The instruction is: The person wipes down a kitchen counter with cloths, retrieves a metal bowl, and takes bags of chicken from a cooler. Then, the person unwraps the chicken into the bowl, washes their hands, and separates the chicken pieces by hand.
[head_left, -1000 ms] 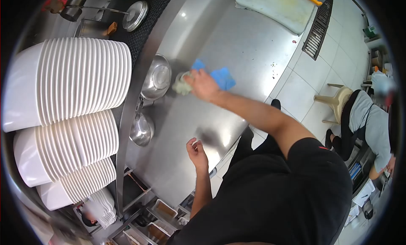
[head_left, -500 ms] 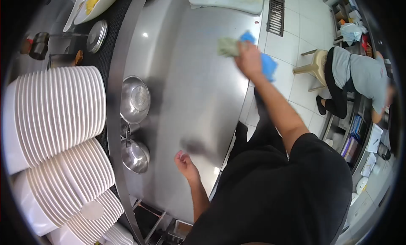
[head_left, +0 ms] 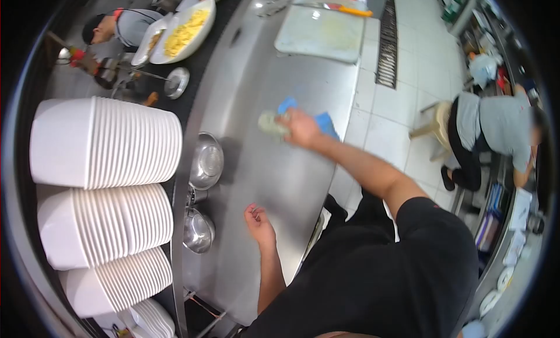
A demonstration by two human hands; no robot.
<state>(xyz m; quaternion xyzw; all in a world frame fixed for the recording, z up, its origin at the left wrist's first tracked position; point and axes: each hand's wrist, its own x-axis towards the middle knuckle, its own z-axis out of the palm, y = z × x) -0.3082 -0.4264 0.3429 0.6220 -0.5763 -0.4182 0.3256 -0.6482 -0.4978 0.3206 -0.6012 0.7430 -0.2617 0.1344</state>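
My right hand [head_left: 301, 128] is closed on a cleaning cloth, pressed to the steel counter [head_left: 256, 169]. The cloth shows a pale green part [head_left: 272, 123] ahead of the fingers and blue parts [head_left: 326, 125] at the sides; whether it is one cloth or two I cannot tell. My left hand [head_left: 260, 226] hovers over the counter's near part with its fingers loosely curled and nothing visible in them. To its left are two steel bowls, one nearer [head_left: 198, 230] and one farther [head_left: 207, 161]. A white cutting board [head_left: 319, 32] lies beyond my right hand.
Stacks of white bowls [head_left: 134, 142] fill the shelf on the left. Past them are a dish of yellow food [head_left: 186, 33] and a person [head_left: 131, 26]. A yellow-handled knife [head_left: 350, 11] rests on the board. Right, another person [head_left: 496, 119] sits on a stool [head_left: 434, 128].
My right hand has swept the cloth left and nearer across the counter. The view has shifted, bringing the whole cutting board and knife into sight. My left hand stays curled.
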